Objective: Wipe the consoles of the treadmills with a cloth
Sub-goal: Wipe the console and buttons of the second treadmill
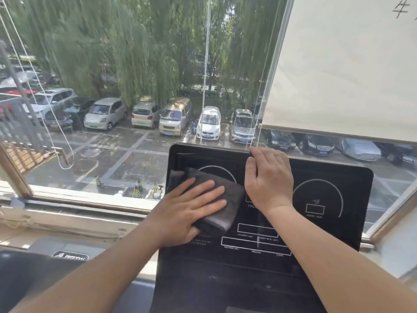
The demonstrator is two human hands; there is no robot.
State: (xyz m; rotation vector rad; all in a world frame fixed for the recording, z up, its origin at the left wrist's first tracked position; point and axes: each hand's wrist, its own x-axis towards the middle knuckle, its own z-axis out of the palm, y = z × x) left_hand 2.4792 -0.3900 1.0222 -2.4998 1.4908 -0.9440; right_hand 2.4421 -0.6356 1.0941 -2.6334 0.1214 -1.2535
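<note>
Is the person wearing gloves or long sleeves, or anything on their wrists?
No. The left hand and right hand are bare, no gloves. Both forearms are uncovered down to the picture's edge, no sleeve showing. Neither wrist has a watch or bracelet.

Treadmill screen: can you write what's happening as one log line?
step: wiping | left hand: flat, pressing cloth on console | right hand: gripping console top edge

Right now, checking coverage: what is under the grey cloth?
The grey cloth lies on the console, over its left dial ring; only the ring's top arc shows. The left hand presses on top. Markings beneath are hidden.
</note>
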